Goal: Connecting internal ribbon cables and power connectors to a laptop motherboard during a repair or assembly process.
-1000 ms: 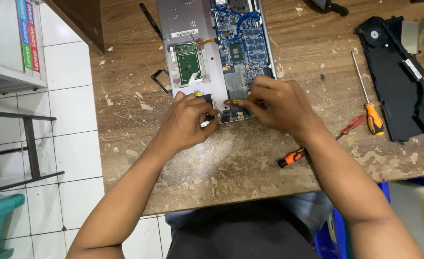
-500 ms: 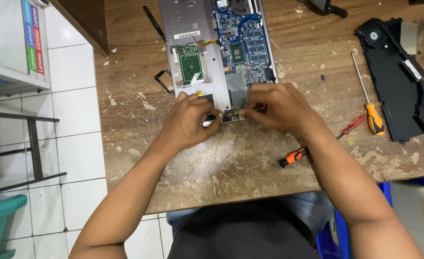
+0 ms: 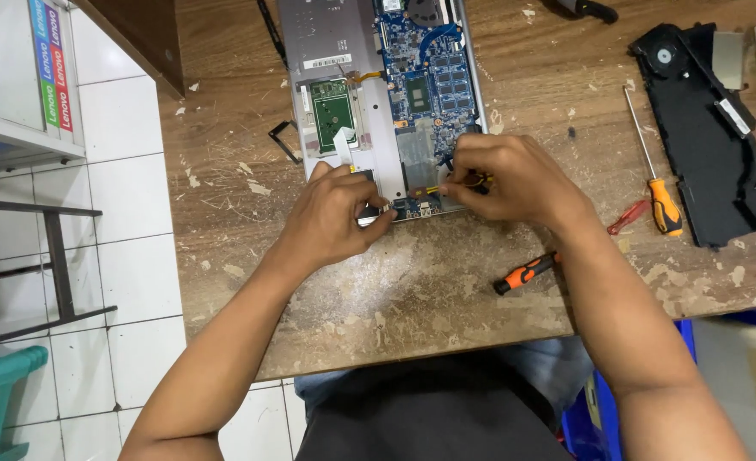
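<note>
An opened laptop (image 3: 344, 51) lies on the worn wooden table (image 3: 446, 290), its blue circuit board (image 3: 425, 77) and a small green board (image 3: 334, 115) exposed. My left hand (image 3: 339, 213) rests on the laptop's near edge, fingers pressing the silver casing by a small connector. My right hand (image 3: 510, 179) is closed on a thin tool with a yellow and black tip, which points at the near end of the circuit board. What lies under both hands is hidden.
To the right lie an orange-handled screwdriver (image 3: 656, 183), a small red tool (image 3: 627, 218), a short orange and black screwdriver (image 3: 523, 273) and a black laptop bottom cover (image 3: 707, 128). A black bracket (image 3: 282, 141) lies left of the laptop. White tiled floor and a shelf are at the left.
Both hands shifted slightly along the laptop's near edge; my right hand drew a little to the right, and the tool's tip now shows between the hands.
</note>
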